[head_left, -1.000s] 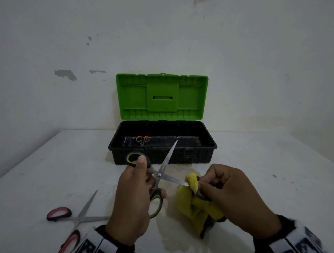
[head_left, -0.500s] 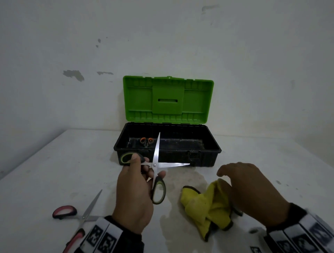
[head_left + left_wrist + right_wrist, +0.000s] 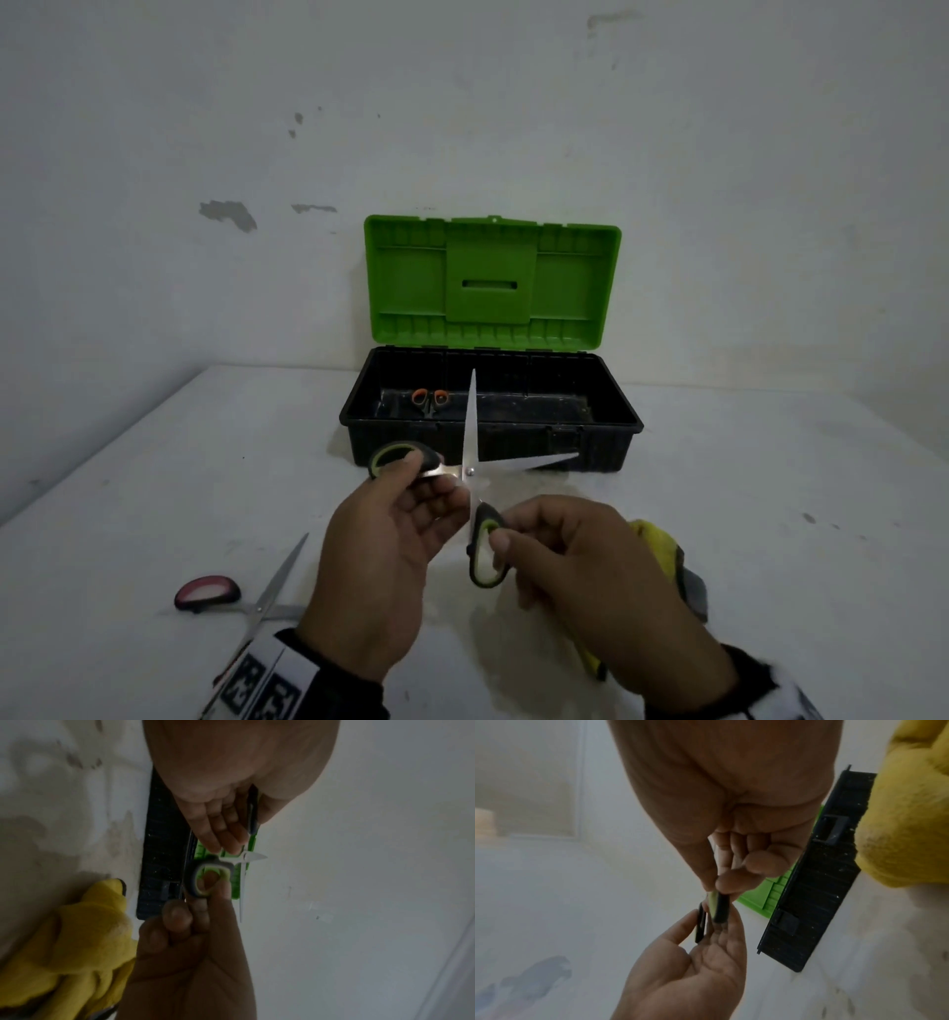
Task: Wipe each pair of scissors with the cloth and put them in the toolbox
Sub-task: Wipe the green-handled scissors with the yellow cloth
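Both hands, the left hand (image 3: 377,560) and right hand (image 3: 590,575), pinch the open green-handled scissors (image 3: 470,493) at centre frame, apparently wiped; next, close them and lower them into the toolbox (image 3: 354,411).

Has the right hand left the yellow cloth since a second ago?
Yes. The right hand has moved left off the yellow cloth and now pinches the green-handled scissors.

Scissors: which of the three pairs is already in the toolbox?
The small orange-handled scissors, inside the toolbox; the green-handled pair is held, the pink-handled pair lies on the table.
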The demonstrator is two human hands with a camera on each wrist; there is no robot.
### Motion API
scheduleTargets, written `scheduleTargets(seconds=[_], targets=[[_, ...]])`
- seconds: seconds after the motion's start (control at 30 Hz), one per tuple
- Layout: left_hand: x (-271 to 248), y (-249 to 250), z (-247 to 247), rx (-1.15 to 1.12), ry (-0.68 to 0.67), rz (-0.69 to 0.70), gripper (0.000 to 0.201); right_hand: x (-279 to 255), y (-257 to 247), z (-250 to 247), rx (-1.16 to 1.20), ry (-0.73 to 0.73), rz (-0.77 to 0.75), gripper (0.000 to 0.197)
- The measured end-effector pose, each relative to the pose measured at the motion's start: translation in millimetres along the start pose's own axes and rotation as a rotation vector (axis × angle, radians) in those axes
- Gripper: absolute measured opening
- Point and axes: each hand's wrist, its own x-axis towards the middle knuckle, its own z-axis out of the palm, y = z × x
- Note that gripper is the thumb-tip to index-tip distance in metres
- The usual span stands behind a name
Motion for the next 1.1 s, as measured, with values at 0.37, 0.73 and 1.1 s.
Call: scheduleTargets(seconds=[0.37,0.73,1.1], targets=[[-3.0,9.0,-27.2,0.942,-0.09,0.335,0.015,2.4,17.2,-2.0,0.52,0.025,0.211,0.011],[-8.6,-14.4,-13.9,0.924,-0.076,0.243,0.023,8.2,13.1,18.2,0.51,0.211,0.137,0.02],[11.9,16.2,-25.9,1.023,-0.11,0.087,0.017,19.0,9.8,1.3,0.429,0.056,0.123,0.009]])
